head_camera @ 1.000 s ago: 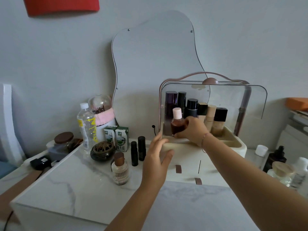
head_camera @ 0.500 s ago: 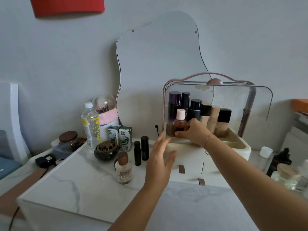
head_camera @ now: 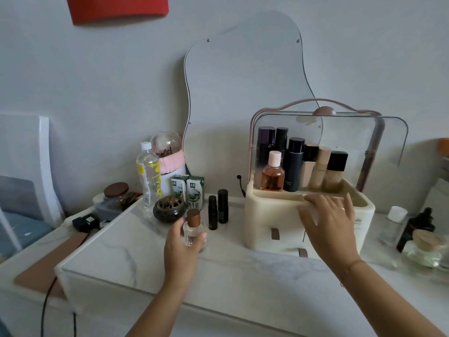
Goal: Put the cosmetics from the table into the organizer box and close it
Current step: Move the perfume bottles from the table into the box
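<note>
A cream organizer box stands on the marble table, its clear lid raised. Inside it stand several bottles, among them an amber bottle with a pink cap at the front left. My left hand is wrapped around a small clear ribbed bottle with a brown cap on the table, left of the box. Two slim black tubes stand between that bottle and the box. My right hand hovers, fingers spread, at the box's front rim, holding nothing.
Behind the left hand sit a dark round incense burner, two milk cartons, a water bottle and a snow globe. A wavy mirror leans on the wall. More bottles stand right of the box.
My right hand let go of the amber bottle, now standing in the box, and drew back to the front rim. My left hand moved left and took hold of the brown-capped bottle.
</note>
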### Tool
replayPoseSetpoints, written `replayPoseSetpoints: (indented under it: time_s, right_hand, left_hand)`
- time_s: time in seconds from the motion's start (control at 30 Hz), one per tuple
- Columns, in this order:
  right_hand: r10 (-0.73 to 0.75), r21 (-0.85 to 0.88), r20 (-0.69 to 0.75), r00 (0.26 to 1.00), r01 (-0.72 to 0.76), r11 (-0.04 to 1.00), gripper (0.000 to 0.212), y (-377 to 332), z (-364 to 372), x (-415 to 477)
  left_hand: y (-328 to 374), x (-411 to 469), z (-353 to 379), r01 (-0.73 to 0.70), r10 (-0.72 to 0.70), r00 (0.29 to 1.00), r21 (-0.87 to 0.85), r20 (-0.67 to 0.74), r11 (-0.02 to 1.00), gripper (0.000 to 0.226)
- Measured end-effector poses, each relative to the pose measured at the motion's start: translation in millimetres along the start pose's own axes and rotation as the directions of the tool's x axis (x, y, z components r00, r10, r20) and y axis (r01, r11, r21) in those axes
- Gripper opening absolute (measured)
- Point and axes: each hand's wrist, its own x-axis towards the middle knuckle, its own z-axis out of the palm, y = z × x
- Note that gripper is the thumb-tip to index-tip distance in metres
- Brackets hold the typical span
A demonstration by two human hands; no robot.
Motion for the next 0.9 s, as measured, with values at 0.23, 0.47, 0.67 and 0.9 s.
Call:
replayPoseSetpoints:
  time_s: [0.23,0.47,0.67,0.9]
  right_hand:
    - [-0.014,0.040,0.015,1.000,0.013,0.999,0.027,-3,-8,-6]
    - [-0.181,0.425,0.316,0.932,0.031,0.905,0.072,-42,-27,-9]
    - [-0.159,0.587,0.242,0.957,-0.014,0.810,0.052,-36,-43,24]
    - [0.079,0.518,0.240,0.968,-0.197,0.832,0.038,1,-35,71]
  left_hand:
    - [9,-4,0,0.050,-0.048,0.997,-0.033,0.055,0.998,0.042]
    - [93,-17,20,-0.078,0.158,0.960,-0.323,0.231,0.943,0.055]
    - [175,-21,62,-0.165,0.323,0.860,-0.383,0.396,0.909,0.053]
    - [163,-9,95,-0.247,0.288,0.839,-0.148,0.462,0.958,0.064]
